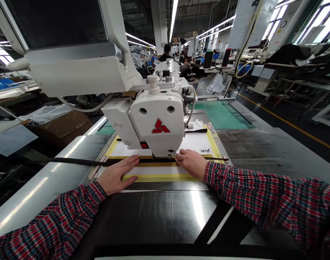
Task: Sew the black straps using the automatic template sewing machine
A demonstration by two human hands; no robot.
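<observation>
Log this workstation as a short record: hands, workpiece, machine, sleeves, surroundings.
Left hand: flat on the yellow-edged sewing template, over a black strip
Right hand: on the same template, fingers curled, beside the needle area
Machine: white Mitsubishi sewing head, directly ahead
Sleeves: red plaid
Surroundings: factory floor, further sewing stations, a distant person

Matt black cloth strip (83, 161)
</observation>
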